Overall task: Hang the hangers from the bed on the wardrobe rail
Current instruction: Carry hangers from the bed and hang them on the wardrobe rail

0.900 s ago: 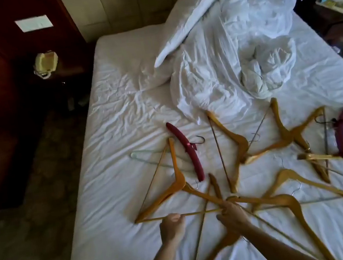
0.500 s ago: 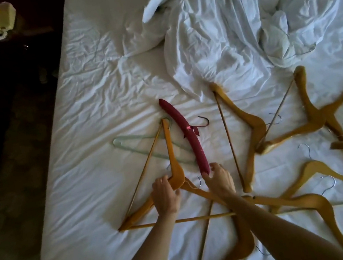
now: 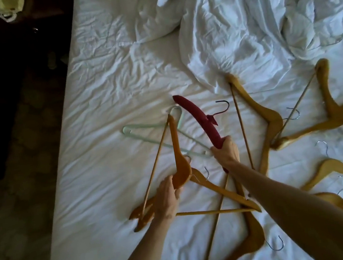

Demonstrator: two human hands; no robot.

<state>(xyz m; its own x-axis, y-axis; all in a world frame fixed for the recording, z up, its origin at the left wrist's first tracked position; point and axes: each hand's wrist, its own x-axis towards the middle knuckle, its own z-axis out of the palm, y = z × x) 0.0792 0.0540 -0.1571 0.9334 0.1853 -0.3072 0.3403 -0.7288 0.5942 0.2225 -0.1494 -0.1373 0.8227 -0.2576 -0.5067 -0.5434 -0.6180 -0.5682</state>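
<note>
The right hand (image 3: 227, 155) is wrapped around the lower end of the padded red hanger (image 3: 200, 123), whose far end tilts up and away over the sheet, its dark hook (image 3: 222, 107) sticking out to the side. Just to the left of the red hanger, the left hand (image 3: 167, 198) grips a wooden hanger (image 3: 179, 164) near its neck, fingers curled about the wood, with its thin bar running down toward the bed's edge. A pale green plastic hanger (image 3: 156, 140) lies flat between and beneath the two, and it seems to cross under the wooden one.

Further out from the red hanger, on its right side and nearer the person, more wooden hangers (image 3: 268, 120) sprawl over the bed (image 3: 105, 108), several overlapping with hooks pointing every way. Beyond the red hanger sits the rumpled duvet (image 3: 240, 32).

The step in hand looks like gathering, with nothing yet on the rail, which is out of view. To do it well, lift each hanger straight up so its hook and bar clear the neighbours, watch that the green one does not snag and trail along, and turn the hooks the same way so a bunch can be carried in one fist.
</note>
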